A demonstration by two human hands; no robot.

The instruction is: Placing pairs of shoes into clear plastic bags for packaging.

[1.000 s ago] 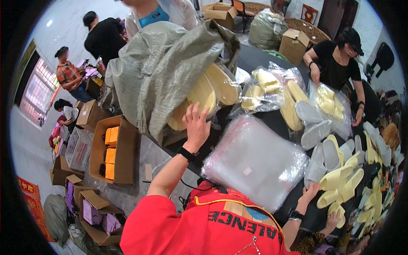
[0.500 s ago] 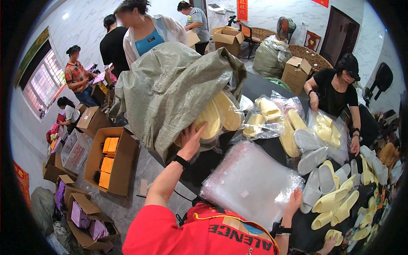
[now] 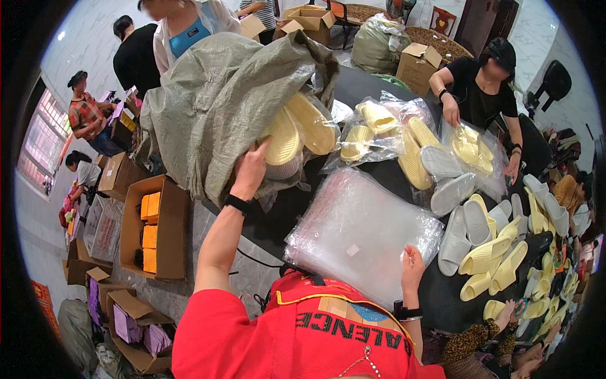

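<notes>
My left hand (image 3: pixel 254 165) is at the mouth of a large grey-green woven sack (image 3: pixel 202 107), against the edge of a yellow ribbed slipper (image 3: pixel 282 140). Some of its fingers are hidden, so its grip is unclear. A second yellow slipper (image 3: pixel 312 126) in clear plastic lies beside it, and a greyish slipper (image 3: pixel 285 169) shows underneath. My right hand (image 3: pixel 413 266) is over the right part of a stack of clear plastic bags (image 3: pixel 353 221), its fingers curled together. Whether a bag is pinched in them cannot be made out.
Bagged yellow slippers (image 3: pixel 377 118) and loose grey slippers (image 3: pixel 454 189) cover the dark table (image 3: pixel 252 230) beyond and to the right. A person in black (image 3: pixel 489 88) handles a bagged pair across it. An open carton (image 3: pixel 173 237) with orange packs stands on the floor at left.
My view has shifted, so the sack and table sit further left and higher. My right hand has lifted from the bag stack's right edge and curled its fingers. My left hand stays by the slippers.
</notes>
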